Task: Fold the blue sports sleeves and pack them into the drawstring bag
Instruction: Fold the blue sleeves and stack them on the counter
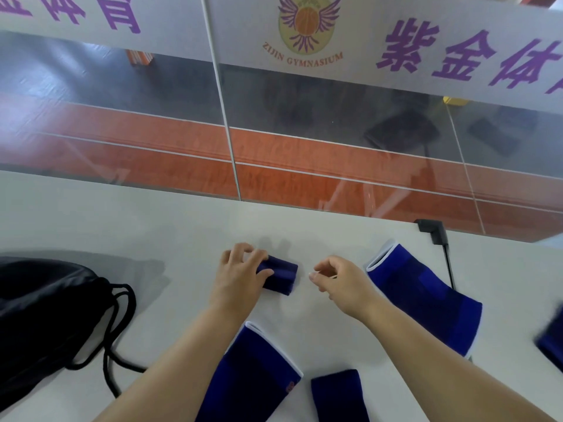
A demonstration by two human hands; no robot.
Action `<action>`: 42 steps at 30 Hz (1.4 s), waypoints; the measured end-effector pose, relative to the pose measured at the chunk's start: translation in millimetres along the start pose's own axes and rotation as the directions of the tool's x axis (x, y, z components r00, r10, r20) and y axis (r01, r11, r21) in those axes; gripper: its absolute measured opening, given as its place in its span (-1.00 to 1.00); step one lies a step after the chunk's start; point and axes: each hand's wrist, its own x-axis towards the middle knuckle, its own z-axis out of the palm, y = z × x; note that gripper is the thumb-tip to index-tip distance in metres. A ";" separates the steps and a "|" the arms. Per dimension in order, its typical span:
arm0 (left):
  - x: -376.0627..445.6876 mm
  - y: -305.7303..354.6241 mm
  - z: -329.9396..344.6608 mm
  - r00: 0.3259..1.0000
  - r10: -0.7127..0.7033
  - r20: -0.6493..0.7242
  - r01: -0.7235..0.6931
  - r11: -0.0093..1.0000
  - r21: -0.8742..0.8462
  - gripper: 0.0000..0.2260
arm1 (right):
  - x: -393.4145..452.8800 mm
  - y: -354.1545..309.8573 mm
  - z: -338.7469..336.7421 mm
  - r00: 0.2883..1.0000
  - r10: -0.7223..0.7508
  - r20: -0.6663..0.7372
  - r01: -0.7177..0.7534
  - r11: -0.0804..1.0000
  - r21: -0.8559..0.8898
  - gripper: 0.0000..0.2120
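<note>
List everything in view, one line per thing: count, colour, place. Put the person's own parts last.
Small folded blue fabric sleeve: one, blue, table centre, under the left hand's fingers.
Large blue elastic sleeves with white edging: two, blue; one right of the hands, one near the front edge under the left forearm.
Small flat blue band: one, blue, front edge.
Blurred blue piece: one, blue, far right edge, cut off.
Black drawstring bag: one, black, left side, cords trailing right.
Black plug and cable: one, black, back right of the table.
White table: one, white, under everything.
Glass wall with purple lettering: one, behind the table.
Left hand: grip on the folded sleeve.
Right hand: loosely curled, holding nothing.
</note>
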 end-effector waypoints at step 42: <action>-120.7 -3.6 -24.2 0.985 -0.048 0.163 0.029 0.993 0.112 -0.66 | -103.5 12.3 -16.5 0.977 0.028 0.211 0.114 0.768 -0.631 -0.57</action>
